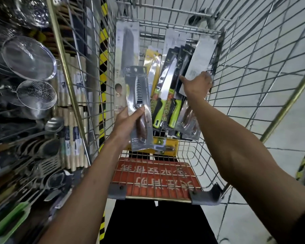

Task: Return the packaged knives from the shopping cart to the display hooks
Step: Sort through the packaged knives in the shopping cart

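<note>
The left hand (128, 120) is gripping a packaged serrated knife (139, 92), thumb across its handle, above the shopping cart (165, 197). At one o'clock, the right hand (198, 87) is pinching a white-backed pack (201, 55) bearing a barcode, beside green-handled knives (161, 97). The red panel (157, 175) is showing upside-down characters.

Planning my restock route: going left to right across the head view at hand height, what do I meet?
Mesh strainers → left hand gripping serrated knife pack → green-handled knives → right hand gripping white-backed pack → cart's right wall.
</note>
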